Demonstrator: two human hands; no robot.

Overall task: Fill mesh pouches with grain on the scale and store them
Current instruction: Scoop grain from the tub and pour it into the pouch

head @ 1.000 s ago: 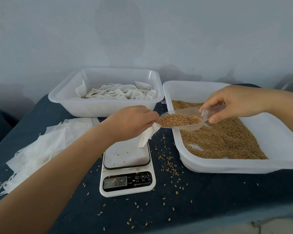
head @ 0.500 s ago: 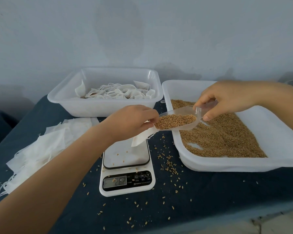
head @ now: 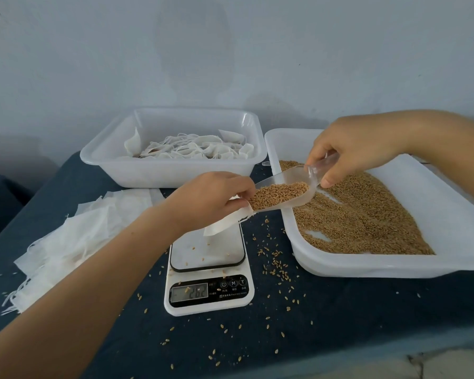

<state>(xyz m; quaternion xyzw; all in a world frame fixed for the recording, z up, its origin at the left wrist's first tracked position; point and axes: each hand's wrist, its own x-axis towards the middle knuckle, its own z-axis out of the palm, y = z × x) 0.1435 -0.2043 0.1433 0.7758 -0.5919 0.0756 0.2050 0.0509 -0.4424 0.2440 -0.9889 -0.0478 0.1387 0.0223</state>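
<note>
A dark blue cloth-covered table (head: 340, 318) carries two white plastic tubs set side by side. The right-hand tub (head: 449, 214) holds a shallow bed of brown grain (head: 367, 222); the rear tub (head: 175, 173) holds a heap of white mesh pouches (head: 197, 150). A loose pile of flat white pouches (head: 74, 233) lies on the cloth at the left. A white digital scale (head: 207, 269) stands between the pile and the grain tub. The left hand (head: 211, 198) pinches an open pouch (head: 225, 221) above the scale platform. The right hand (head: 350, 149) grips the handle of a clear scoop (head: 288, 190), tilted down with its grain-filled lip at the pouch mouth. Stray kernels (head: 274, 261) dot the cloth.
</note>
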